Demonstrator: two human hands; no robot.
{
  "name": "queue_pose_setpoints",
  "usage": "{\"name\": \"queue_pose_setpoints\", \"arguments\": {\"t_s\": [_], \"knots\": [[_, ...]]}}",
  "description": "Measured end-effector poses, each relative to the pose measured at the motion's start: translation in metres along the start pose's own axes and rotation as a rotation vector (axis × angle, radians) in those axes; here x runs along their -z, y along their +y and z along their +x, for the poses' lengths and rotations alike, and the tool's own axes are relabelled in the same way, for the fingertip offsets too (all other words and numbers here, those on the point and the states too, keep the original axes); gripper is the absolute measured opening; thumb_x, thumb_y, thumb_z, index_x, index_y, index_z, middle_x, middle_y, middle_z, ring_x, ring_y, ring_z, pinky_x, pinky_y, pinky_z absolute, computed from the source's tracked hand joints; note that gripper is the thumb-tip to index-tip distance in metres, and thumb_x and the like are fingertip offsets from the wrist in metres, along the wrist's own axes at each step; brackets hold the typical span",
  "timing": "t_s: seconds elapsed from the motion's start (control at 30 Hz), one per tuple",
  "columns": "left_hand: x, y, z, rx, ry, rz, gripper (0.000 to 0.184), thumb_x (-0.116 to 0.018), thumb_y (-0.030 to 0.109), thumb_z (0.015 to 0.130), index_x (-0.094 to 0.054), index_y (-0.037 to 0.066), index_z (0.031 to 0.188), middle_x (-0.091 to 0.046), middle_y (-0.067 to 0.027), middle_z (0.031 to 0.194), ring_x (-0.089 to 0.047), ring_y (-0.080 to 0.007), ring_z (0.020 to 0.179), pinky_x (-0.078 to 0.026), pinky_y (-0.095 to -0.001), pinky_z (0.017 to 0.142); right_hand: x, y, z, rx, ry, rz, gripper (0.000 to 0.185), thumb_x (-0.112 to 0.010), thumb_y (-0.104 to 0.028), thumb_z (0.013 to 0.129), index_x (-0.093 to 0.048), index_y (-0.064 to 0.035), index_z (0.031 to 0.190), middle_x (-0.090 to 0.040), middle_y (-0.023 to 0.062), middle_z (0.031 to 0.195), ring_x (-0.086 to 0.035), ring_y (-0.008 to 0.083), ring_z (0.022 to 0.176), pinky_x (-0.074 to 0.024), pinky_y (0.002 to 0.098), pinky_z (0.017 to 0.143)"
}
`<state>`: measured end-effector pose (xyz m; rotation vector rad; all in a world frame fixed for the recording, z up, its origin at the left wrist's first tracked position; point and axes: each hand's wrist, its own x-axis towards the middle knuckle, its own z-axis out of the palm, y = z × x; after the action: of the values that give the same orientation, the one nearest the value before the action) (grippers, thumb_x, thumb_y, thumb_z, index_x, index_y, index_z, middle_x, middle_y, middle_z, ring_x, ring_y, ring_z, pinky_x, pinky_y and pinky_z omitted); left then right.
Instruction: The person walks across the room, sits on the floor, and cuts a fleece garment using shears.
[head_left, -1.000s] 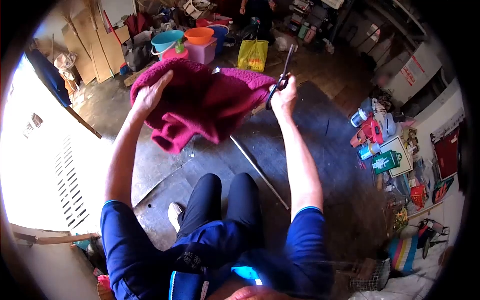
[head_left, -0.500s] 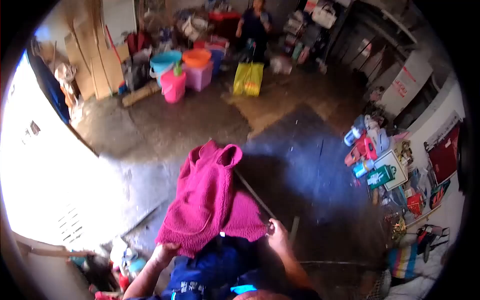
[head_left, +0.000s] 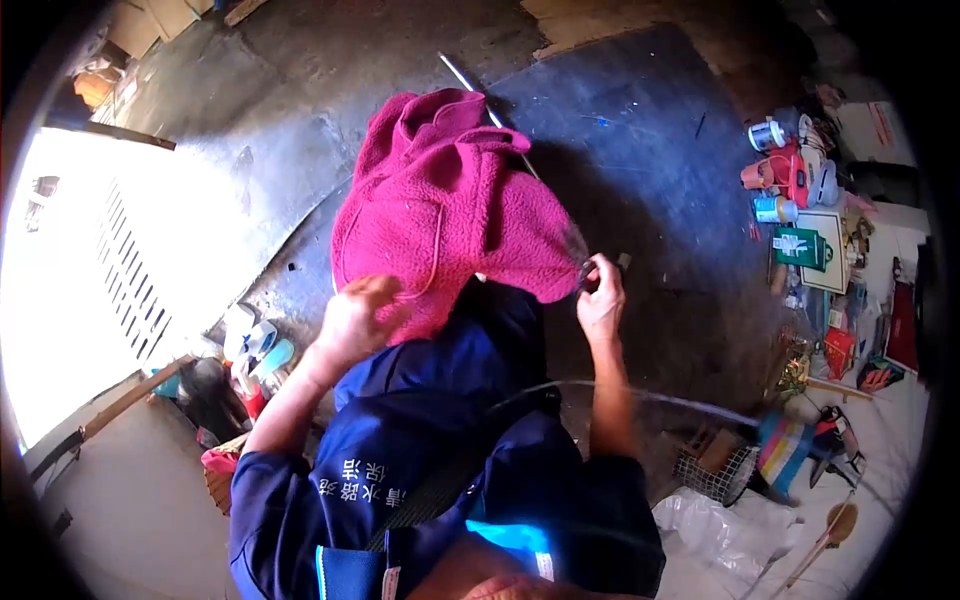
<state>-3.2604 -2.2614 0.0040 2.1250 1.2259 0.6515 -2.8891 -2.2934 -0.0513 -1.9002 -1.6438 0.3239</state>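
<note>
Dark floor (head_left: 290,60) stretches beyond the pink garment (head_left: 390,240), whose loose folds could snag the blurred dark tool (head_left: 585,271) the right hand (head_left: 601,302) pinches; the left hand (head_left: 355,322) has an unclear grip.

My right hand (head_left: 601,308) can pass rightward over floor (head_left: 690,270); wire basket (head_left: 716,474) blocks lower right, pink garment (head_left: 400,228) blocks left.

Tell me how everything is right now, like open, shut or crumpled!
Pink garment, spread out but rumpled
Scissors, held, too blurred to tell open or shut
Right hand, closed around the scissors
Left hand, blurred, by the garment
Metal rod, partly hidden
Clear plastic bag, crumpled
</note>
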Motion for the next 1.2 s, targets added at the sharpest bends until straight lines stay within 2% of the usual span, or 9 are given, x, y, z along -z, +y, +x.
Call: {"name": "queue_pose_setpoints", "arguments": {"t_s": [0.1,0.23,0.43,0.6,0.87,0.9,1.03,1.07,1.2], "knots": [[-0.051,0.006,0.019,-0.107,-0.211,0.226,0.053,-0.066,0.036,0.071,-0.050,0.008,0.115,-0.055,-0.0161,0.102,-0.055,-0.0332,0.093,-0.047,-0.0421,0.075,0.008,0.012,0.019,0.019,0.081,-0.110,0.051,-0.060,0.009,0.061,-0.052,-0.0071,0.108,-0.055,0.0098,0.081,-0.055,0.0280,0.076,-0.0455,0.0388,0.071],[-0.109,-0.021,0.023,-0.122,-0.263,0.289,0.038,-0.059,0.015,0.073,-0.052,0.005,0.108,-0.056,-0.0154,0.089,-0.057,-0.0328,0.081,-0.048,-0.0430,0.067,-0.012,0.040,0.007,-0.058,0.078,-0.131,0.047,-0.059,0.005,0.064,-0.053,-0.0078,0.109,-0.058,0.0109,0.081,-0.057,0.0283,0.076,-0.0463,0.0396,0.070],[-0.098,-0.008,0.020,-0.213,-0.253,0.234,0.049,-0.062,0.021,0.071,-0.048,0.012,0.117,-0.053,-0.0128,0.098,-0.056,-0.0301,0.087,-0.047,-0.0392,0.072,-0.050,0.039,-0.046,-0.306,-0.045,0.153,0.055,-0.077,-0.023,0.067,-0.052,-0.0025,0.111,-0.062,0.0153,0.088,-0.061,0.0297,0.083,-0.0476,0.0365,0.074],[-0.110,-0.025,0.017,-0.268,-0.230,0.369,0.057,-0.061,0.016,0.071,-0.045,0.014,0.125,-0.050,-0.0119,0.107,-0.055,-0.0278,0.088,-0.046,-0.0377,0.074,-0.039,0.015,-0.050,-0.459,-0.077,0.275,0.054,-0.074,-0.021,0.071,-0.050,-0.0027,0.116,-0.062,0.0139,0.097,-0.060,0.0254,0.089,-0.0456,0.0341,0.079],[-0.070,-0.009,0.030,-0.068,-0.285,-0.299,0.045,-0.045,-0.004,0.063,-0.051,-0.004,0.108,-0.057,-0.0218,0.092,-0.057,-0.0358,0.090,-0.047,-0.0398,0.078,-0.003,0.008,-0.062,-0.560,-0.142,0.122,0.049,-0.070,-0.017,0.076,-0.045,-0.0042,0.116,-0.055,0.0063,0.085,-0.054,0.0190,0.076,-0.0458,0.0318,0.070],[-0.066,-0.005,0.029,-0.056,-0.272,-0.330,0.043,-0.046,-0.004,0.064,-0.051,-0.003,0.107,-0.057,-0.0219,0.090,-0.057,-0.0367,0.089,-0.046,-0.0413,0.079,0.002,-0.001,-0.062,-0.657,-0.105,0.453,0.048,-0.068,-0.022,0.079,-0.042,-0.0060,0.117,-0.050,0.0027,0.085,-0.050,0.0159,0.071,-0.0459,0.0297,0.065],[-0.064,-0.001,0.026,-0.094,-0.217,-0.364,0.034,-0.052,-0.002,0.067,-0.053,-0.003,0.101,-0.056,-0.0204,0.086,-0.057,-0.0380,0.082,-0.048,-0.0412,0.072,0.037,-0.064,-0.064,-0.578,-0.303,0.818,0.049,-0.059,-0.043,0.084,-0.045,-0.0054,0.112,-0.050,0.0015,0.080,-0.054,0.0103,0.065,-0.0490,0.0238,0.055],[-0.060,0.004,0.025,-0.043,-0.222,-0.371,0.029,-0.057,0.001,0.070,-0.054,-0.002,0.098,-0.056,-0.0189,0.084,-0.057,-0.0367,0.079,-0.048,-0.0404,0.070,0.043,-0.083,-0.061,-0.541,-0.436,0.832,0.029,-0.054,-0.028,0.089,-0.046,-0.0076,0.109,-0.047,-0.0010,0.075,-0.050,0.0095,0.059,-0.0472,0.0240,0.054],[-0.052,0.011,0.020,-0.010,-0.125,-0.336,0.024,-0.067,0.009,0.074,-0.056,-0.001,0.093,-0.055,-0.0155,0.079,-0.058,-0.0334,0.073,-0.047,-0.0383,0.064,0.039,-0.101,-0.058,-0.764,-0.909,0.736,0.041,-0.045,-0.043,0.092,-0.050,-0.0062,0.108,-0.048,0.0012,0.074,-0.050,0.0084,0.056,-0.0470,0.0242,0.052]]}}
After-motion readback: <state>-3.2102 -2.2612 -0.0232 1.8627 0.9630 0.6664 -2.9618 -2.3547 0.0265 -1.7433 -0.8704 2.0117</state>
